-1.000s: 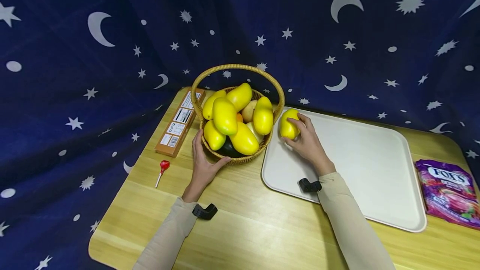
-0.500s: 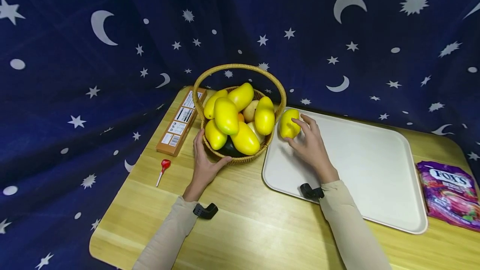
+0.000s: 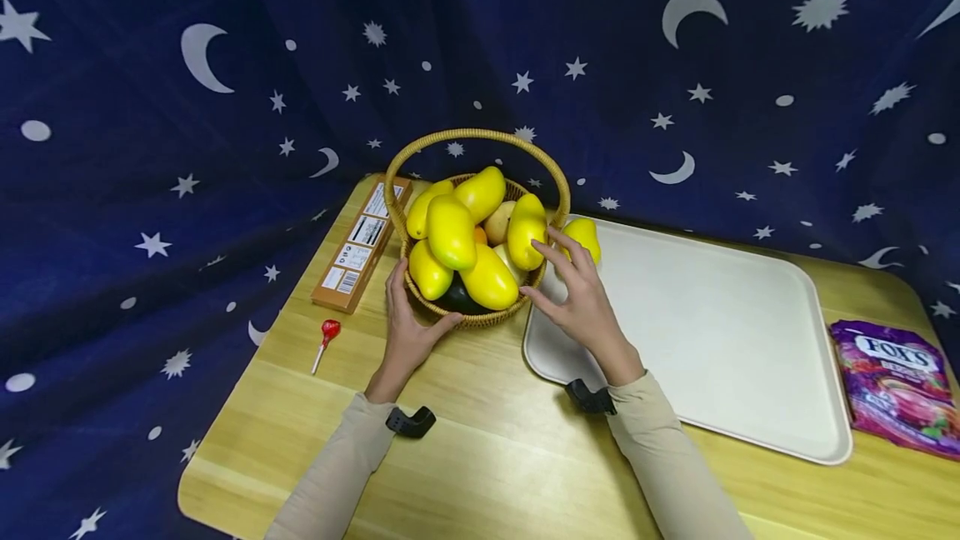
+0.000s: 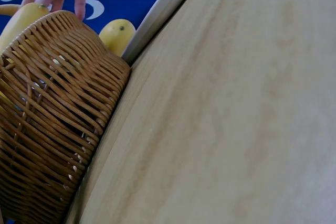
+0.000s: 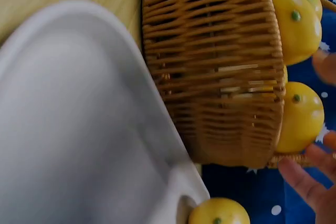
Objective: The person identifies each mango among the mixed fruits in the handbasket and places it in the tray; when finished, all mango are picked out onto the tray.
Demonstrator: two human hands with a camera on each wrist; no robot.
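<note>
A wicker basket (image 3: pixel 492 321) with an arched handle holds several yellow mangoes (image 3: pixel 450 232), a tan round fruit (image 3: pixel 497 222) and a dark item (image 3: pixel 459 297) partly covered by them. My left hand (image 3: pixel 407 336) rests against its near left side, fingers and thumb spread along the wall. Over the basket's right rim, my right hand (image 3: pixel 581 302) reaches with fingers spread beside the rightmost mango (image 5: pixel 299 118); the right wrist view shows a gap between thumb and mango. Partly behind this hand, another mango (image 3: pixel 583 238) lies at the white tray's (image 3: pixel 705 332) far left corner.
Left of the basket lies a long orange-brown box (image 3: pixel 360 248) with labels, and a red lollipop (image 3: pixel 327 333) in front of it. A purple candy bag (image 3: pixel 896 386) sits right of the tray. A dark blue star-patterned cloth (image 3: pixel 480 40) hangs behind the wooden table (image 3: pixel 465 457).
My right hand has let go of the mango on the tray and moved left to the basket's right rim. That mango stays at the corner. The left hand has not moved.
</note>
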